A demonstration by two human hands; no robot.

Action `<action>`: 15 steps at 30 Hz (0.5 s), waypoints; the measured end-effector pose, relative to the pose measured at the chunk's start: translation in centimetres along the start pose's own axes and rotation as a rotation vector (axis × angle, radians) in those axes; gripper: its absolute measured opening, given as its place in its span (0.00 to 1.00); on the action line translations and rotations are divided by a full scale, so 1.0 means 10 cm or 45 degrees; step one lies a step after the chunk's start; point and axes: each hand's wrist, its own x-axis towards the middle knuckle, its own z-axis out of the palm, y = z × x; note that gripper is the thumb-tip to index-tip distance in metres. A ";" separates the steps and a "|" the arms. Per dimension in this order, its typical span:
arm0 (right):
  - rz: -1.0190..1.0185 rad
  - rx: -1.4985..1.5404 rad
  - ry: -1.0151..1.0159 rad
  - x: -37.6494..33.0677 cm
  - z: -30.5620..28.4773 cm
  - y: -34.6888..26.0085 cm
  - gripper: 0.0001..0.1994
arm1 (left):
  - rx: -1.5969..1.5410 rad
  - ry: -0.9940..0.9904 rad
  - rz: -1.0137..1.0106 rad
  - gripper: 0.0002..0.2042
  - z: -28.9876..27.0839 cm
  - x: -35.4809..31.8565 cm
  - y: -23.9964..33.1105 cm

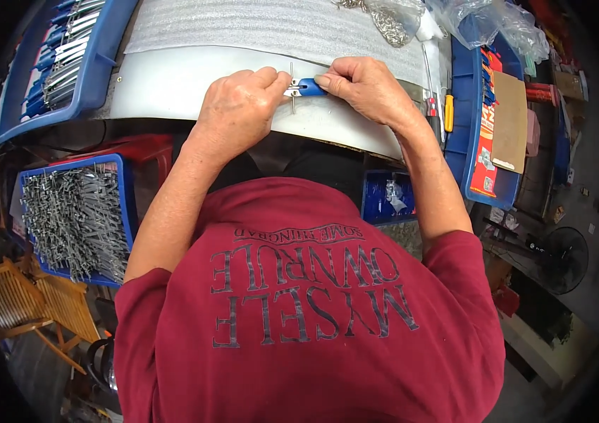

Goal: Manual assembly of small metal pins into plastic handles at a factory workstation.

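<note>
The blue-handled piece (309, 87) is lying between the two hands, just above the white worktop (165, 84) near its front edge; its long axis is running left to right, across the person — blue end toward the right hand (359, 84), metal end toward the left hand (239, 102). The right hand is pinching the blue end, thumb showing on top; the left hand is curling shut on the metal end, its fingertips hiding from view; neither hand is standing nearer, as both are meeting the piece. A thin metal rod (293, 106) is crossing that axis roughly at right angles — beside the left fingers, one end pointing toward the person, the other away.
</note>
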 end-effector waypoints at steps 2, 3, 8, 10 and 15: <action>0.026 -0.003 -0.036 0.04 -0.03 -0.01 0.14 | 0.030 0.014 0.013 0.06 0.01 0.00 -0.01; 0.050 -0.009 -0.070 0.06 -0.04 -0.02 0.14 | 0.028 0.010 0.011 0.06 0.02 0.00 -0.01; 0.030 -0.052 -0.085 0.07 -0.05 -0.05 0.12 | 0.025 0.043 0.016 0.06 0.00 0.02 0.00; -0.015 -0.076 -0.094 0.08 -0.06 -0.05 0.12 | 0.030 0.035 0.019 0.06 0.01 0.02 -0.01; 0.037 -0.009 -0.032 0.04 -0.03 -0.04 0.14 | 0.054 0.027 0.012 0.07 -0.01 0.01 -0.01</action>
